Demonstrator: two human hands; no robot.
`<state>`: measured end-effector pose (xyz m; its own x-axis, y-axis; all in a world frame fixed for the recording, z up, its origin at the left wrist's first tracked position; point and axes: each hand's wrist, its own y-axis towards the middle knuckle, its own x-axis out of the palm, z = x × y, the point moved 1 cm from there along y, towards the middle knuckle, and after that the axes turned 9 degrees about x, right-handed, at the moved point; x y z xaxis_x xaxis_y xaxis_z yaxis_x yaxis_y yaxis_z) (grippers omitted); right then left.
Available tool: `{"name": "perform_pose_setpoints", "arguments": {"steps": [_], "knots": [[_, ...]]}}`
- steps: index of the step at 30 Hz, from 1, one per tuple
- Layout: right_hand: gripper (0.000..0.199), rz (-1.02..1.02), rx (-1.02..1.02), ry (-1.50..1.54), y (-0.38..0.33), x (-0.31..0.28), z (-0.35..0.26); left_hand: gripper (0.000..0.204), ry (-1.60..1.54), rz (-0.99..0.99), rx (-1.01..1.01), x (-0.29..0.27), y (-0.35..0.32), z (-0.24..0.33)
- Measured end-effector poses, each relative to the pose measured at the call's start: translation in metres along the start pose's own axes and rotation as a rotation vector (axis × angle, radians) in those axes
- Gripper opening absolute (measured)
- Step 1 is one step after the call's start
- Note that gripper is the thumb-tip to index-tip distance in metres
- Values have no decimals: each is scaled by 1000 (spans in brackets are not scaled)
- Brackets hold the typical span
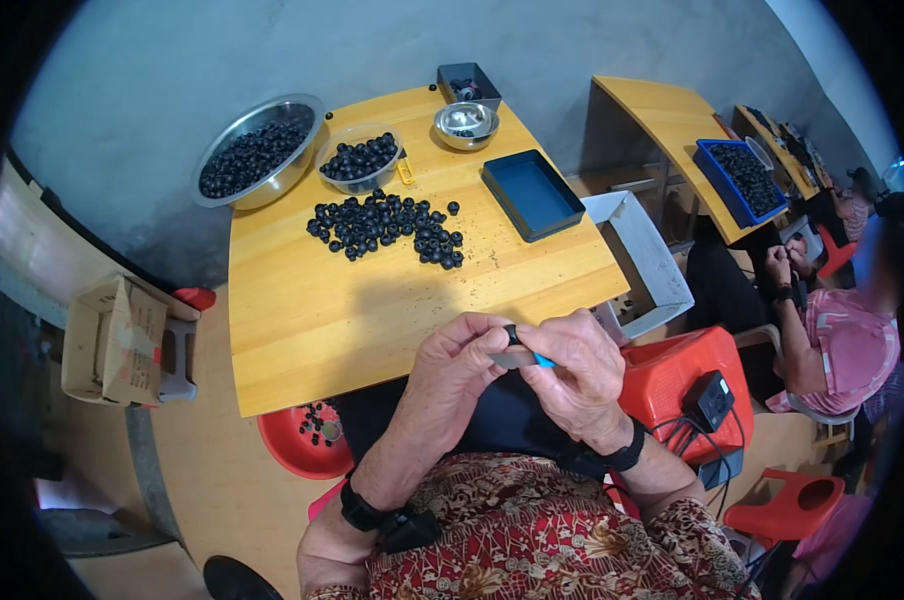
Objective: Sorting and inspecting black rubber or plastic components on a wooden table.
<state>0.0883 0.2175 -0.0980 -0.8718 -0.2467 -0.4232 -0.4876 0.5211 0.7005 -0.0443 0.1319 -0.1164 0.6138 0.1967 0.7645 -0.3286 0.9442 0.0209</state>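
Note:
In front of my chest, just off the table's near edge, both hands meet. My left hand [450,368] pinches a small black round part [512,336] between thumb and fingertips. A short flat metal blade [512,359] with a blue end is gripped in my right hand [580,368], its thin strip lying right beneath the black part. Whether the blade touches the part I cannot tell. Beyond my hands, a loose pile of black round parts with holes [377,225] lies on the wooden table [312,340].
Farther back stand a large metal bowl [307,165] and a clear plastic tub [357,184] of black parts, a yellow cutter [404,168], a small steel bowl [466,140] and a dark tray [532,195]. A red basin [297,455] sits below left. Another person [832,340] sits at right.

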Motion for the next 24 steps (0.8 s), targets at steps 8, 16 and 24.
{"name": "perform_pose_setpoints", "arguments": {"steps": [8,16,24], "knots": [[35,1,3,0,3,-3,-4,18,68,-36,32,3,-1,7],[26,-4,76,44,2,-1,-4,22,62,-3,39,0,-1,0],[20,9,242,191,-3,-1,0,25,231,-37,125,5,0,0]]}}
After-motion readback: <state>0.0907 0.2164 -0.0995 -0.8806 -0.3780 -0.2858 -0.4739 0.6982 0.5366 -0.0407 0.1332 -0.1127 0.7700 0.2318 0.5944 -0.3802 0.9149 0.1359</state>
